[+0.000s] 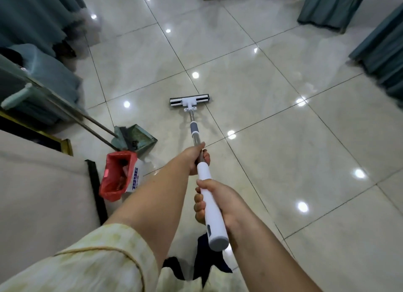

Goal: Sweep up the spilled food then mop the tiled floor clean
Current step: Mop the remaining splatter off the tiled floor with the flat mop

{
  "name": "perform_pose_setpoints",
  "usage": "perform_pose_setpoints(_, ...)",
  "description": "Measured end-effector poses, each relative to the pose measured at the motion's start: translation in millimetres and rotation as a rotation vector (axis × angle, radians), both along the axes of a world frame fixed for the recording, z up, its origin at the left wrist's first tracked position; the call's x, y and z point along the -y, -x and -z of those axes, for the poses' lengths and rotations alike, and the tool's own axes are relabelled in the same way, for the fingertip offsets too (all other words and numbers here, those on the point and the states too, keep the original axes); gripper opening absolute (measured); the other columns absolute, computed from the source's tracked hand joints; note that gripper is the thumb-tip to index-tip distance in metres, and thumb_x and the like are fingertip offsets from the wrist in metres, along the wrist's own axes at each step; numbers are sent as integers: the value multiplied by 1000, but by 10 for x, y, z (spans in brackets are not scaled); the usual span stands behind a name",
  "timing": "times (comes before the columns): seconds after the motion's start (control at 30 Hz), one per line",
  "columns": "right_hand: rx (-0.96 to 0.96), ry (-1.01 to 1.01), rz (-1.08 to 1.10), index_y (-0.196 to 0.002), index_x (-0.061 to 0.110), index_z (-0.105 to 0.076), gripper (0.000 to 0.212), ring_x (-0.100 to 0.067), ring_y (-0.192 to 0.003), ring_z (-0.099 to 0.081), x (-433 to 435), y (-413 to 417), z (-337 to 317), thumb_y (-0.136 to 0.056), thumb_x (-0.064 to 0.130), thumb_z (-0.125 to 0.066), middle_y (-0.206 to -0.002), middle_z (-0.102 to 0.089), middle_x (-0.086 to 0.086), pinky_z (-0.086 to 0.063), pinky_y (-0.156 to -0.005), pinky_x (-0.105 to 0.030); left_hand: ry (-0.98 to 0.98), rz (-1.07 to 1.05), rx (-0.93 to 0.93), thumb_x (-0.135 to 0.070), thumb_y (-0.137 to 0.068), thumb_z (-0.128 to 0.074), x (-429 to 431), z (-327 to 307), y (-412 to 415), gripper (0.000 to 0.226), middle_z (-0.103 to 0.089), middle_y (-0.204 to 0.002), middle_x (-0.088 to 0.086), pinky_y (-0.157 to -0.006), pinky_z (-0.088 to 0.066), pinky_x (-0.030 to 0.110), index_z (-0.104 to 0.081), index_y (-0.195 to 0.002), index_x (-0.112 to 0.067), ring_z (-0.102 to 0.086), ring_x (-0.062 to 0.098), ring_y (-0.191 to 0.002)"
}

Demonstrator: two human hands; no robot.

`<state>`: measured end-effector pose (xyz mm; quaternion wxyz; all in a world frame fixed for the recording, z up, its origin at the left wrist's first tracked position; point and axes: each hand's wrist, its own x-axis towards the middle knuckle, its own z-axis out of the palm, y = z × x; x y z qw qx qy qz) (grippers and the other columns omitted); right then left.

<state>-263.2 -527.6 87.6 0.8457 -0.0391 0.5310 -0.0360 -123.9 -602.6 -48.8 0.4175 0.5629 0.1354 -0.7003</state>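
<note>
**Mop out front**

Both hands wrap the mop [194,127]: left hand [196,158] forward on the shaft, right hand [218,201] behind on the white grip. Shaft runs straight ahead; mop head [189,101] lies flat on the tiled floor [283,139], well ahead of both.

You get bright, even indoor light, round white glare spots of reflected lamps dotted across the glossy tiled floor [272,152], shadows faint and soft, your view's edges bowed by the wide lens, teal drapes [32,19] at upper left smeared.
</note>
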Motion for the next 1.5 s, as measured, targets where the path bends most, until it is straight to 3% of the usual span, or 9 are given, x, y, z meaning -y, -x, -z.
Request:
perform_pose_setpoints(0.4, 179, -13, 167, -85, 6, -55, 17, -12, -39, -47, -1617, 387, 102, -87, 23, -57, -60, -51, -3, -42, -38, -17, 72, -173, -203, -24, -97, -51, -1504, 77, 396, 26, -39, -62, 0, -34, -39, 16, -40, -78, -11, -42, 12, -34)
perform_pose_setpoints(0.57, 268, -101, 280, -77, 7, -49, 21, -13, -37, -43, -2179, 504, 137, -79, 26, -57, -56, -45, -2, -39, -36, -17, 77, -220, -264, -24, -97, -52, -2058, 49, 580, 24, -38, -63, 0, -36, -39, 15, -40, -81, -11, -41, 12, -37)
perform_pose_setpoints(0.73, 276, -133, 293, -73, 8, -47, 20, -13, -36, -40, -2650, 742, 73, -82, 25, -54, -54, -42, -2, -36, -35, -17, 75, -243, -313, -26, -98, -49, -2542, -16, 876, 31, -35, -49, 0, -33, -32, 12, -37, -73, -12, -35, 11, -32)
perform_pose_setpoints(1.07, 135, -77, 148, -80, 5, -54, 22, -12, -37, -43, -3220, 2196, -63, -85, 26, -55, -58, -45, -1, -38, -38, -15, 105, -287, -235, -35, -96, -54, -3279, -77, 2267, 32, -41, -64, -1, -36, -39, 14, -42, -80, -10, -43, 11, -34)
perform_pose_setpoints(1.37, 130, -78, 60, -79, 5, -52, 19, -13, -38, -44, -3876, 3216, -269, -85, 23, -55, -59, -46, -2, -41, -39, -16, 90, -327, -202, -33, -96, -53, -4033, -245, 3296, 32, -43, -49, 3, -35, -39, 14, -40, -78, -9, -43, 12, -32)
perform_pose_setpoints(1.5, 190, -96, 128, -80, 5, -50, 20, -14, -37, -47, -4273, 3401, -375, -84, 23, -58, -56, -48, -4, -43, -37, -19, 103, -338, -178, -33, -95, -56, -4445, -513, 3531, 31, -44, -60, 1, -37, -39, 13, -40, -82, -10, -45, 9, -40)
